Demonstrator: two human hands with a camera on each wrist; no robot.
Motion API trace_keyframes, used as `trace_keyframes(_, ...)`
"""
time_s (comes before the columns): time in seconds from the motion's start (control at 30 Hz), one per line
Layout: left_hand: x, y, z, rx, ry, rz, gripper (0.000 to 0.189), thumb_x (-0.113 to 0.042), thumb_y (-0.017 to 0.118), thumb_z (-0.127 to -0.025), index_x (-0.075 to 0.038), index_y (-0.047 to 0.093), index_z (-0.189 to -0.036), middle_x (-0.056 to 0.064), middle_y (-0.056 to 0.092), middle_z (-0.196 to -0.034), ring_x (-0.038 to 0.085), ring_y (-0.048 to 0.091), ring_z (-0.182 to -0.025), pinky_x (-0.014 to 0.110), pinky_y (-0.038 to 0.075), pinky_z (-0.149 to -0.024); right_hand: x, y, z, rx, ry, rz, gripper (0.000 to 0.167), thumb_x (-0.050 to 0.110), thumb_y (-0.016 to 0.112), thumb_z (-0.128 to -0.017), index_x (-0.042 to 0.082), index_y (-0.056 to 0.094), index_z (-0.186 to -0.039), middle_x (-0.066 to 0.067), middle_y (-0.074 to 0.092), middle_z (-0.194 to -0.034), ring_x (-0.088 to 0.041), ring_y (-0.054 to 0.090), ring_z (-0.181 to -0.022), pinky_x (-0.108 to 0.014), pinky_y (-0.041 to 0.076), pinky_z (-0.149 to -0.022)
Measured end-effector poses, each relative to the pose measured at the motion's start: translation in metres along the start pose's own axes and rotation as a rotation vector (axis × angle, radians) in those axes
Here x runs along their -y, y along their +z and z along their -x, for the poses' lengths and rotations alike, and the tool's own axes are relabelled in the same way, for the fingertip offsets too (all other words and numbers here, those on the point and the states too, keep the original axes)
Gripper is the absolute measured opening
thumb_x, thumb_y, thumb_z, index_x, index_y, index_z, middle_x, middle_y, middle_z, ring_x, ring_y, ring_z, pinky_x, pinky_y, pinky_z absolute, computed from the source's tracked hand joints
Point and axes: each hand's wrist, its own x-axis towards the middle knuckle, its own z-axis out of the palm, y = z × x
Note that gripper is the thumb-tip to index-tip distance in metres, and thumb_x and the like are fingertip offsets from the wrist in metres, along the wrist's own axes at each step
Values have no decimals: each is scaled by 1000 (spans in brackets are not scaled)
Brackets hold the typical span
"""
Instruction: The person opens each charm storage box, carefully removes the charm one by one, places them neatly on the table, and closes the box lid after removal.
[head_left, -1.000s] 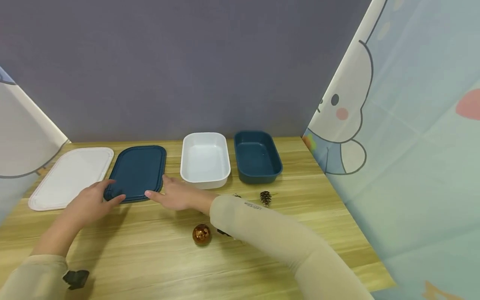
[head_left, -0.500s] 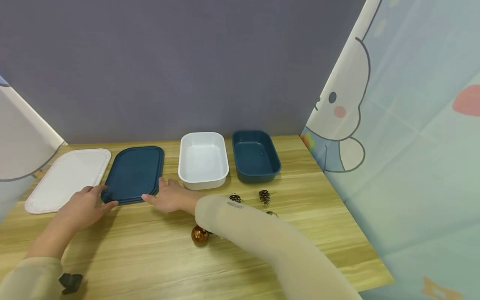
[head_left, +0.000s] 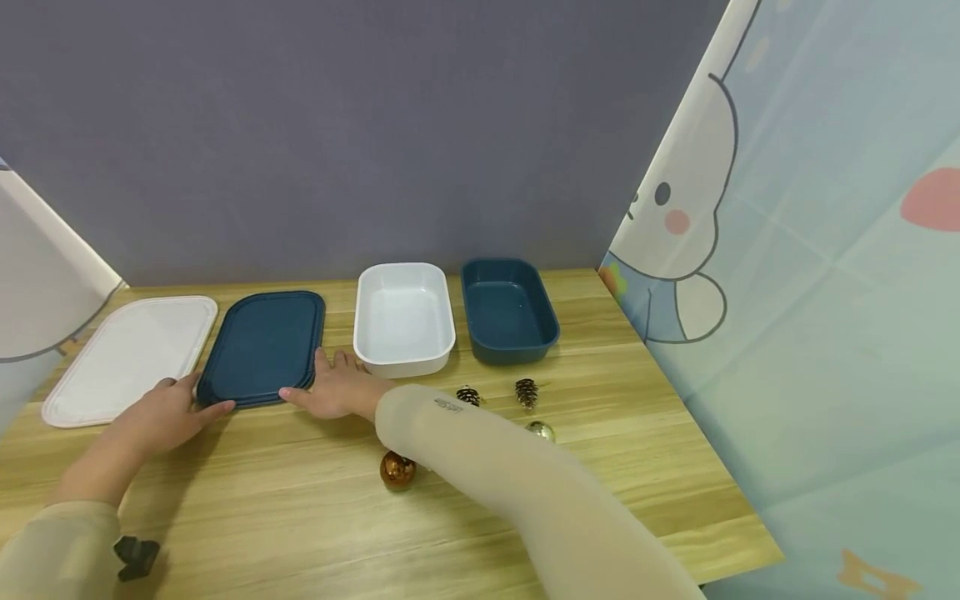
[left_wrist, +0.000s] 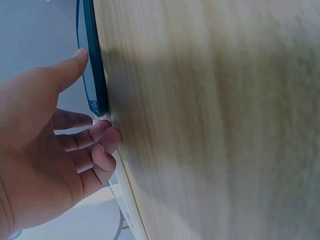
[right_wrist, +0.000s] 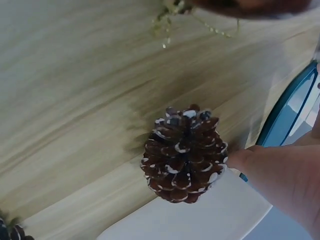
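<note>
A flat dark blue lid, rectangular with rounded corners, lies on the table in the head view. My left hand is at its front-left corner, with the thumb along the front edge and the other fingers loosely bent beside the corner. In the left wrist view the thumb tip overlaps the lid's edge. At the front-right corner, my right hand spreads its fingers along the right side, thumb at the front edge. Neither hand plainly pinches the lid. Left of it lies a white lid.
A white container and a dark blue container stand at the back. Two pine cones, a shiny copper ball and a gold ball lie around my right sleeve. A grey wall rises behind the table.
My hands have come down to the front corners of the dark blue lid. The right forearm has shifted left, bringing a pine cone and the gold ball into sight. The lid appears still.
</note>
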Motion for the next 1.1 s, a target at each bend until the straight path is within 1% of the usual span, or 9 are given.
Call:
trace_keyframes(0.17,7,2,-2,3,22,-10,110,-63,54,-106,39,29,-139,63,41,-127,73,49,-116,74,50,-92,2,2,-7,-13,9,47,96,84,23,-100,27,0,-173,6,7,-181,-13,4,-169,-31,12,-137)
trace_keyframes(0.27,8,3,-1,-12,46,-14,104,-60,55,-106,39,37,-133,59,49,-123,71,51,-114,73,51,-92,4,5,-11,-26,6,79,97,86,24,-99,27,1,-173,9,8,-180,-14,7,-169,-32,14,-137)
trace_keyframes(0.4,8,3,-1,-21,71,0,98,-56,58,-106,38,42,-130,54,59,-118,67,51,-113,73,50,-92,7,12,-23,5,50,148,93,84,26,-100,32,1,-172,14,5,-180,-12,6,-168,-33,15,-137)
trace_keyframes(0.53,7,2,-2,-18,68,33,98,-54,62,-105,38,42,-131,53,59,-120,68,50,-114,74,48,-95,8,17,-31,36,83,174,86,79,28,-103,35,2,-172,18,0,-179,-11,0,-169,-34,12,-137)
trace_keyframes(0.6,7,1,-3,-15,64,45,98,-54,63,-104,38,42,-131,53,59,-121,69,51,-115,74,49,-95,7,16,-29,40,84,180,85,78,28,-104,35,1,-172,19,-1,-179,-11,-1,-169,-33,11,-137)
trace_keyframes(0.8,5,-3,-4,31,28,128,98,-50,69,-101,38,38,-131,50,63,-117,60,66,-105,62,57,-85,10,8,-13,40,72,200,83,73,32,-106,32,3,-172,18,1,-179,-12,2,-169,-32,15,-136)
trace_keyframes(0.93,2,-6,-4,73,-8,172,101,-51,69,-100,37,34,-135,48,63,-118,57,67,-105,57,59,-83,15,5,-2,42,82,215,82,73,29,-106,31,5,-172,18,3,-179,-12,4,-169,-30,16,-136)
trace_keyframes(1.03,0,-6,-5,84,-27,183,110,-55,67,-101,38,25,-140,50,61,-123,62,64,-111,60,58,-87,17,5,0,37,96,215,82,74,28,-106,31,6,-172,19,4,-179,-12,6,-168,-30,17,-135)
trace_keyframes(1.1,-1,-7,-6,89,-31,179,111,-57,65,-101,40,25,-139,51,60,-125,63,63,-112,61,58,-88,17,5,-1,31,102,208,82,74,30,-106,32,7,-172,19,6,-178,-11,6,-168,-31,17,-135)
